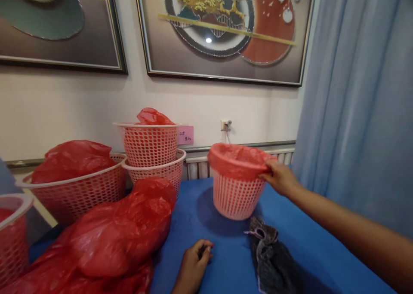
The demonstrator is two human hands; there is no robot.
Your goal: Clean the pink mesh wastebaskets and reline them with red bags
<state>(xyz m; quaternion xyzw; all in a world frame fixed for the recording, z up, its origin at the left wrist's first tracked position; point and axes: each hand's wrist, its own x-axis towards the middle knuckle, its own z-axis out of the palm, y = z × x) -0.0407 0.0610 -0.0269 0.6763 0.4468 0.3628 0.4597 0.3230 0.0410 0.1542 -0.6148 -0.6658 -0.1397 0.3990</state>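
Observation:
My right hand grips the rim of a pink perforated plastic basket at its right side. A red plastic bag lines that basket and is folded down over its rim. The basket is near the far side of the blue-covered table, slightly tilted. My left hand is low over the table's near middle, fingers curled together; whether anything is in them is hidden. Between the hands, nearer me, lies a dark grey cloth, bunched up. Left of my left hand spreads a heap of red plastic bags.
Two stacked pink baskets stand at the back left, the upper one holding red plastic. A wider basket with a red bag is beside them, and another basket is at the left edge. A blue curtain hangs at right.

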